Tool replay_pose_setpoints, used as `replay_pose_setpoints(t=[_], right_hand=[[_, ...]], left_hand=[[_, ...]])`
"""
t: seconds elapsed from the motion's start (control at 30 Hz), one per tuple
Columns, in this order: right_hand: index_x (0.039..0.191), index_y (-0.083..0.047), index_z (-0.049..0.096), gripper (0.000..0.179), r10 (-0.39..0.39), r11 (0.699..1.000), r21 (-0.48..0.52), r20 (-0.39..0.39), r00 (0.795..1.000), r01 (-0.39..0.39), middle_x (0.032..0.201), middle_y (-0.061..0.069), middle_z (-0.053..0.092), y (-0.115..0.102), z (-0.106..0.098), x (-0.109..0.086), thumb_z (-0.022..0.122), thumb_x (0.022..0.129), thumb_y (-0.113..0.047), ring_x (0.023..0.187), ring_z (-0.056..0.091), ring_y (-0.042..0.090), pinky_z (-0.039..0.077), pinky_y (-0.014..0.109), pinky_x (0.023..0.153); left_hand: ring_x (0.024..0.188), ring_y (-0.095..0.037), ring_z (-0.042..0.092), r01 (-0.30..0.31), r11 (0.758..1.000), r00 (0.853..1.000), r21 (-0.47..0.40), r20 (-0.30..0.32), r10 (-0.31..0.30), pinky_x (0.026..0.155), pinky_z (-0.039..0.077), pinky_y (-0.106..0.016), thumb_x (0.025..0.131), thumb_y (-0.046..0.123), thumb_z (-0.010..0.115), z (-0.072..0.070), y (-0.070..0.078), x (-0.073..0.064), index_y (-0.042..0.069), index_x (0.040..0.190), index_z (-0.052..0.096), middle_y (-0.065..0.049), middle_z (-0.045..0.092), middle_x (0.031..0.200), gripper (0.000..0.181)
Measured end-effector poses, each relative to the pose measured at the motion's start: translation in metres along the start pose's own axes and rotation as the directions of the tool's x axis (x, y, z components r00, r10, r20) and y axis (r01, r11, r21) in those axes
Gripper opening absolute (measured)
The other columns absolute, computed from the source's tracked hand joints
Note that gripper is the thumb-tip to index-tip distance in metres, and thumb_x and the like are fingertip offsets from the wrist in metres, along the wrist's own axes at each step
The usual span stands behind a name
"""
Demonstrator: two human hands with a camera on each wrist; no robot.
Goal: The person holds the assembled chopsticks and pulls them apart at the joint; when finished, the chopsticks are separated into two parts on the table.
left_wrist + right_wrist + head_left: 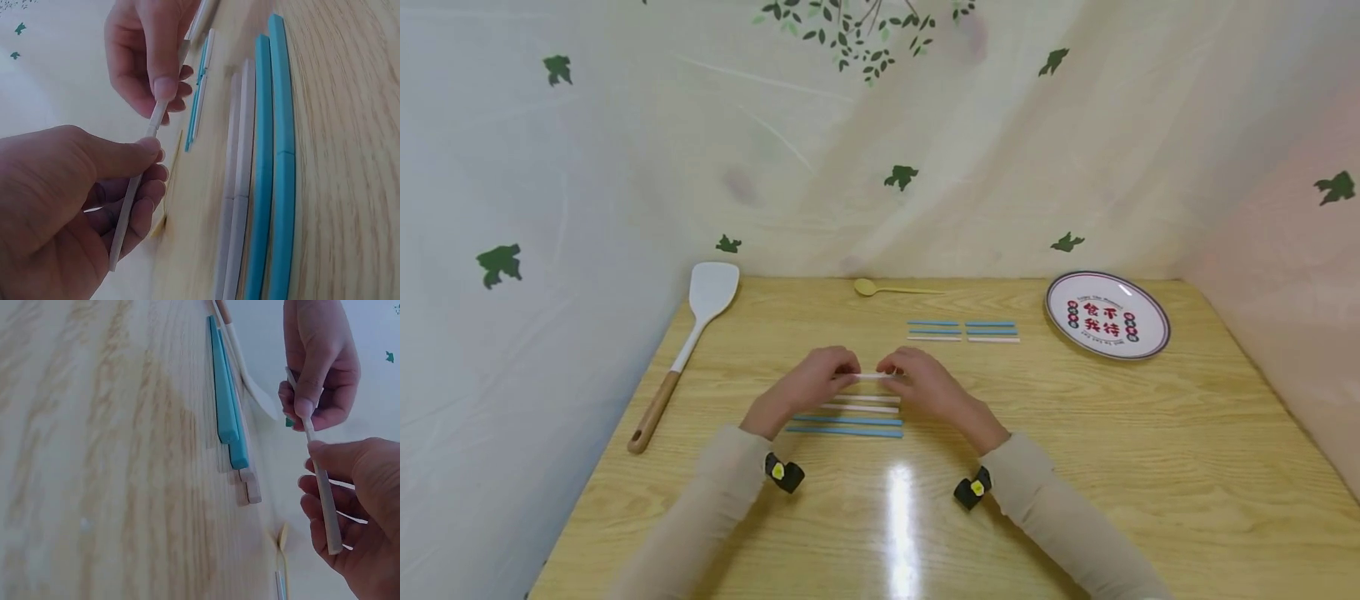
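My left hand (pixel 812 379) and right hand (pixel 934 387) pinch one pale chopstick (pixel 874 376) between thumbs and fingers, raised over the table. In the left wrist view a seam shows on this chopstick (pixel 154 122) between the two thumbs. Its lower end (pixel 331 531) lies along the right hand's fingers in the right wrist view. Just nearer to me, two pale pinkish chopsticks (pixel 880 409) and two blue chopsticks (pixel 857 432) lie side by side on the table. A joint line crosses the middle of each of these in the left wrist view.
Several short blue and pale sticks (pixel 990 332) lie in two groups beyond the hands. Behind them is a yellow spoon (pixel 867 287). A white spatula (pixel 713 287) with a wooden handle lies at the left edge, and a printed plate (pixel 1138 346) sits at back right.
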State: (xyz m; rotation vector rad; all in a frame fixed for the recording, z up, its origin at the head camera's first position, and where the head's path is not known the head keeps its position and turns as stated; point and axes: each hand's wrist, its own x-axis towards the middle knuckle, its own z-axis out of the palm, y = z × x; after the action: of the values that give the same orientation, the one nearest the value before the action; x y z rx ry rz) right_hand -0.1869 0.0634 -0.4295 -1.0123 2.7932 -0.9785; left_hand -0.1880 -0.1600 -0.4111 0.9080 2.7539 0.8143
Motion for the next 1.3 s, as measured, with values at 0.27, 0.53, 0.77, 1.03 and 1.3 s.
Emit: replay_pose_setpoints(t=[0.27,0.53,0.77,1.03,1.3], right_hand=[[0.099,-0.010,0.068,0.012,0.019,0.999,-0.034,0.023,1.000,-0.018,0.089,0.000,0.063,-0.001,0.000,0.000,0.061,0.094,-0.019,0.077,0.054,0.009,0.048,0.025,0.071],[0.097,-0.010,0.065,0.011,0.039,0.999,0.011,0.033,0.999,-0.039,0.091,0.000,0.063,0.000,-0.003,-0.002,0.059,0.096,-0.019,0.078,0.055,0.010,0.048,0.025,0.070],[0.096,-0.010,0.061,0.011,0.038,0.999,0.001,0.024,0.999,-0.038,0.091,0.001,0.060,0.001,-0.004,-0.004,0.055,0.098,-0.020,0.076,0.052,0.010,0.046,0.026,0.070],[0.094,-0.009,0.058,0.008,0.009,1.000,-0.010,-0.010,1.000,-0.009,0.086,0.001,0.057,0.003,-0.002,-0.006,0.056,0.097,-0.017,0.073,0.049,0.010,0.044,0.026,0.067],[0.093,-0.009,0.057,0.008,-0.027,0.999,-0.029,-0.041,0.999,0.026,0.086,0.001,0.057,0.003,-0.002,-0.009,0.056,0.097,-0.015,0.073,0.048,0.011,0.044,0.027,0.067]], left_hand=[[0.076,-0.011,0.054,-0.012,1.000,1.000,0.020,0.011,0.012,0.071,0.048,-0.029,0.094,0.012,0.060,0.001,0.009,0.006,0.008,0.098,0.068,-0.002,0.062,0.087,0.010],[0.079,-0.012,0.057,-0.052,0.999,0.999,0.016,0.001,0.052,0.073,0.050,-0.028,0.095,0.013,0.059,0.002,0.010,0.009,0.008,0.096,0.067,-0.002,0.061,0.088,0.010],[0.080,-0.013,0.058,-0.100,0.995,0.994,0.013,-0.041,0.100,0.073,0.051,-0.028,0.095,0.013,0.059,0.005,0.006,0.013,0.007,0.095,0.067,-0.003,0.062,0.089,0.011],[0.076,-0.013,0.056,-0.158,0.987,0.982,0.036,-0.099,0.160,0.070,0.049,-0.028,0.094,0.010,0.061,0.008,0.004,0.013,0.006,0.093,0.069,-0.003,0.061,0.087,0.010],[0.076,-0.013,0.056,-0.164,0.986,0.974,0.031,-0.151,0.167,0.069,0.049,-0.028,0.092,0.010,0.062,0.013,-0.001,0.014,0.007,0.090,0.070,-0.003,0.061,0.086,0.009]])
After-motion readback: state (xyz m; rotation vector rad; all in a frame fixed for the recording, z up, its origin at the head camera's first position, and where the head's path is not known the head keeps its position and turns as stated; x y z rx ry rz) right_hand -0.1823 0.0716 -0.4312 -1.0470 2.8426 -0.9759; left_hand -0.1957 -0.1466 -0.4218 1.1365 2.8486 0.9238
